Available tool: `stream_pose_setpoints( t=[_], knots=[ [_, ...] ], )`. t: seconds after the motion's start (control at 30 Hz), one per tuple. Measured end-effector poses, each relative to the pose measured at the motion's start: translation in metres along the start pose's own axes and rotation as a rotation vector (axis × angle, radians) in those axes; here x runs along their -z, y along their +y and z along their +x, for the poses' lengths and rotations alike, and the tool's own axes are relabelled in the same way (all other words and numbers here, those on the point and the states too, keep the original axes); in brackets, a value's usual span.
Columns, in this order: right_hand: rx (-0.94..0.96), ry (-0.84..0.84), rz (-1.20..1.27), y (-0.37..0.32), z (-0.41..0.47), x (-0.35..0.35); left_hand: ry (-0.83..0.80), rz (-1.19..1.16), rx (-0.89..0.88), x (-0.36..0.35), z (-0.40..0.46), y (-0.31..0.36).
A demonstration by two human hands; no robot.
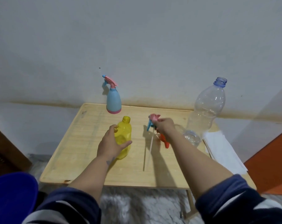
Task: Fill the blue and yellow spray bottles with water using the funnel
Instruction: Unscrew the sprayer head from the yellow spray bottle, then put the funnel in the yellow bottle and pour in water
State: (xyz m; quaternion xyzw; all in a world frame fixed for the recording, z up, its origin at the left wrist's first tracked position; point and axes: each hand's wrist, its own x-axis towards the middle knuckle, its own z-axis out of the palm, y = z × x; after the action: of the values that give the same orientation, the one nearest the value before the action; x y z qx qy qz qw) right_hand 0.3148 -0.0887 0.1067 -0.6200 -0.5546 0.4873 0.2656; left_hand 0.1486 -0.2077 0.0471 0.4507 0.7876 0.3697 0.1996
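Our left hand (110, 143) wraps the translucent yellow bottle (123, 136) mid-table, neck uncapped, while our right hand (164, 126) pinches its pink-and-blue spray head (153, 120), thin tube dangling.

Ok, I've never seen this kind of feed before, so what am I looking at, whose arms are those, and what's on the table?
There is no machine here. One camera worn on a person's head looks forward and down, so the two arms are theirs. The left hand grips the yellow bottle, which stands open, cap off. The right hand holds its spray head above the wooden table, its thin tube hanging down. Behind stands the blue spray bottle, top still on. To the right stands a large clear bottle, uncapped. An orange item, perhaps the funnel, lies half hidden under the right arm.
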Motion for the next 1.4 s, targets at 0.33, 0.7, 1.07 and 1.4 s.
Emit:
stream_pose_setpoints(
  t=[0.33,0.7,1.07,1.4],
  knots=[
    [-0.097,-0.006,-0.090,0.052,0.020,-0.044,-0.001,-0.096,0.014,-0.015,0.000,-0.017],
    [-0.070,0.112,-0.107,0.062,0.020,-0.047,0.012,-0.132,-0.024,-0.022,-0.001,-0.027],
    [-0.117,0.490,-0.272,0.077,0.005,-0.033,0.007,-0.146,-0.050,-0.023,-0.003,-0.032],
    [-0.078,0.446,-0.132,0.072,0.017,-0.028,-0.010,-0.191,-0.054,-0.023,-0.003,-0.037]
  ],
)
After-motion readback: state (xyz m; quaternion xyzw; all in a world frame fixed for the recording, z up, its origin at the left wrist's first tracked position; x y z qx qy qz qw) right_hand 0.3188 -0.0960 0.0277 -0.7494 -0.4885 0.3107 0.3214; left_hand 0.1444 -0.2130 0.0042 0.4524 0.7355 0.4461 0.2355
